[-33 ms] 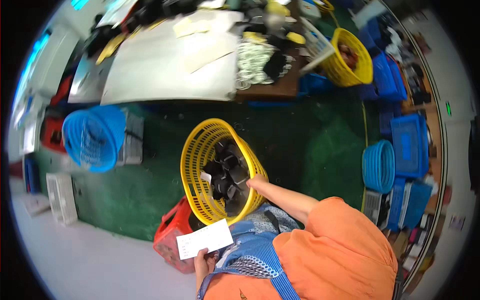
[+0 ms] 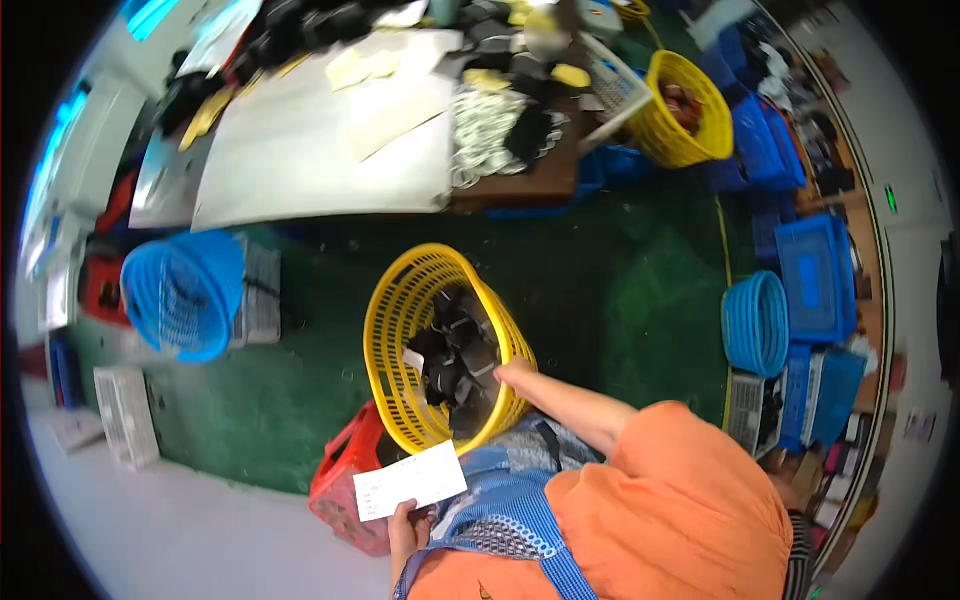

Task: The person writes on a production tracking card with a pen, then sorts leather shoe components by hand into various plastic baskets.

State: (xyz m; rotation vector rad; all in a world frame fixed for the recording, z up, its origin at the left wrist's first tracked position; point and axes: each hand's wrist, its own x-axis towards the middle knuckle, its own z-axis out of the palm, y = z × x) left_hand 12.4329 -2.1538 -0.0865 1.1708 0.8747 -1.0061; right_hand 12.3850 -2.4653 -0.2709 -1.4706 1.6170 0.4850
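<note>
My right hand (image 2: 515, 373) is closed on the right rim of a yellow slatted plastic basket (image 2: 378, 345), which leans with its opening up in front of me. Inside it lies a heap of black and dark grey pieces (image 2: 462, 345) with thin pale edges; I cannot make out what kind they are. A small white tag or slip (image 2: 413, 359) lies among them. Low in front of my apron, my left hand (image 2: 411, 522) pinches a white printed paper slip (image 2: 412, 482), held just below the basket's near rim.
Beside my left hand stands a red plastic crate (image 2: 350, 490). Ahead is a pale-topped worktable (image 2: 320, 140) with black pieces and white cords (image 2: 490, 130). Blue baskets (image 2: 185, 300) stand left; blue baskets (image 2: 755, 325) and bins (image 2: 815, 280) line the right. Another yellow basket (image 2: 685, 140) stands far right.
The view has shifted slightly, so the worktable and far baskets sit a little further left. Both hands keep their hold on the basket and the paper slip.
</note>
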